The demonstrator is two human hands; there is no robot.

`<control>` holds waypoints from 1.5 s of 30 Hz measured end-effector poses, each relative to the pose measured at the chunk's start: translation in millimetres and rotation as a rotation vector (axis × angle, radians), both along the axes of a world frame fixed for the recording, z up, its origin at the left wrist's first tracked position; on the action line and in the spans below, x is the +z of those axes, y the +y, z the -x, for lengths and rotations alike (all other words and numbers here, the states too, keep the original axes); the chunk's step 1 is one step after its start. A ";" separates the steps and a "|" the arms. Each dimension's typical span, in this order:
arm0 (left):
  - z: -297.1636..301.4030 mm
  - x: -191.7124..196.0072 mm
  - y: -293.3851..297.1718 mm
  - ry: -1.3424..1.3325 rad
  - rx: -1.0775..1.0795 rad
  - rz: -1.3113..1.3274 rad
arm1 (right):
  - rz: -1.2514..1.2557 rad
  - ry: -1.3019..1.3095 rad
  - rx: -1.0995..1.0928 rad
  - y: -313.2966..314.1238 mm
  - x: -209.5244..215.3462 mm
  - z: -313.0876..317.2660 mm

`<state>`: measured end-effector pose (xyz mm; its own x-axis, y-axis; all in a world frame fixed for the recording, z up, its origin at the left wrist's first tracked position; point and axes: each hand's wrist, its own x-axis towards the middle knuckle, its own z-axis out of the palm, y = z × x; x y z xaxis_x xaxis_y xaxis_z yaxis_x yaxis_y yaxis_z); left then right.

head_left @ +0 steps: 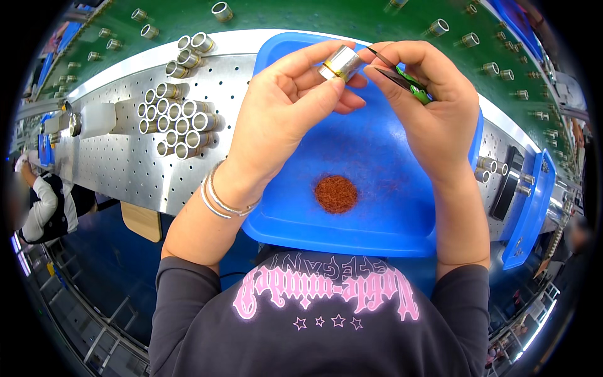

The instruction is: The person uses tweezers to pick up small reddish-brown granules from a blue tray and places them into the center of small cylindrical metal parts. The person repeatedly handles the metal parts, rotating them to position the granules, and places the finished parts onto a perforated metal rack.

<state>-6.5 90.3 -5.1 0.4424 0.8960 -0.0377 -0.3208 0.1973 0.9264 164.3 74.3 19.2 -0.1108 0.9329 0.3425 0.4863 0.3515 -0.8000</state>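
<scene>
Above the far part of a blue tray [276,232], my left hand [298,94] grips a short silver metal cylinder [344,63] between thumb and fingers. A yellowish band runs round the cylinder near its lower left end, and it is held tilted. My right hand [433,88] is closed on a small black-and-green two-pronged tool [419,93]; its dark pointed prongs stand apart beside the cylinder's upper right end. Whether these are tweezers or snips I cannot tell. A round heap of fine reddish-brown strands [336,194] lies in the tray below my hands.
Several metal cylinders [173,113] stand grouped on the perforated metal table [213,88] at left. More cylinders [440,27] sit on the green surface [326,16] beyond. At right are a few cylinders [488,164], a black bar-shaped object [507,182] and another blue tray [534,207].
</scene>
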 end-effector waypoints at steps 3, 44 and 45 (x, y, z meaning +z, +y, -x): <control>0.5 1.8 -0.3 0.037 -0.020 -0.029 | -0.004 -0.016 -0.005 -1.3 2.2 1.0; -0.1 0.1 1.1 -0.113 0.027 -0.022 | -0.087 -0.052 -0.029 2.0 -0.6 -0.2; -0.1 0.3 1.1 -0.112 0.025 -0.026 | -0.091 -0.049 -0.029 2.1 -1.0 -0.2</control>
<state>-6.4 91.4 -4.8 0.4199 0.9069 0.0348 -0.4275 0.1639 0.8890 164.5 76.4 18.2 -0.1030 0.9013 0.4208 0.5347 0.4069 -0.7407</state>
